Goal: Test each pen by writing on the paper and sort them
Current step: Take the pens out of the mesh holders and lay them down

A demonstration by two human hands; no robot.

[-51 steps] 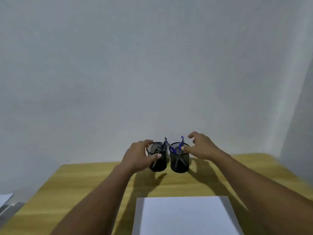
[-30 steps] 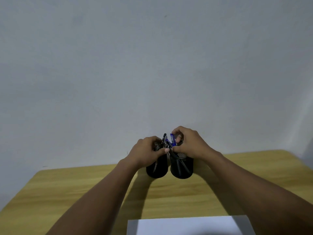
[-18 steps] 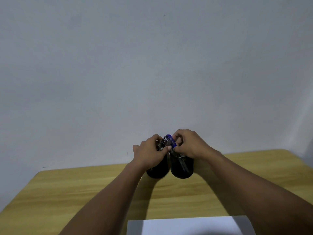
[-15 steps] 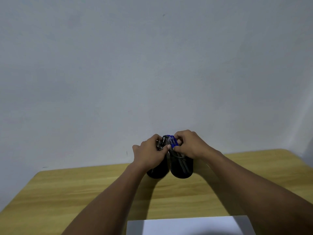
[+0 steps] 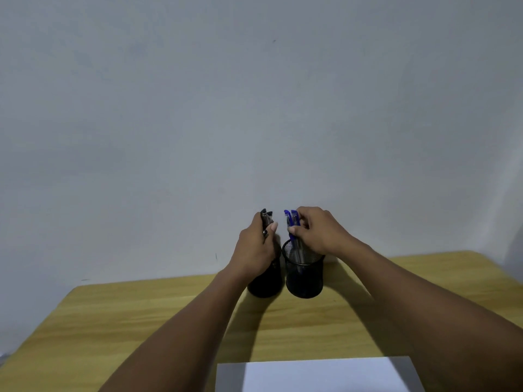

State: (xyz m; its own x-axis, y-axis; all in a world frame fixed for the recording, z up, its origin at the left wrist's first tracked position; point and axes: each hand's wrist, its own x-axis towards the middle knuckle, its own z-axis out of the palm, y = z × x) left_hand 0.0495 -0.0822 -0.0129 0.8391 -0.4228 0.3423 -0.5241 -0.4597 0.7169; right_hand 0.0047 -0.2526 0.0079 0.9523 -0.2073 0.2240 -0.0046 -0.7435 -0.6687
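- While our left hand [image 5: 256,250] grips a bunch of black pens [image 5: 266,219], count unclear, our right hand [image 5: 317,233] pinches two blue pens [image 5: 291,222].
- Two mesh cups [image 5: 304,278] stand beneath; one paper [image 5: 319,374] lies nearer us.

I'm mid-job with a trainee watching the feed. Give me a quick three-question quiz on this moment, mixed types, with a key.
1. True or false: the right hand grips blue pens.
2. What colour are the pens in the left hand: A red, B black, C green?
3. Fill in: the paper lies ____ the two mesh cups, on the table.

Key: 1 true; 2 B; 3 nearer the person than.
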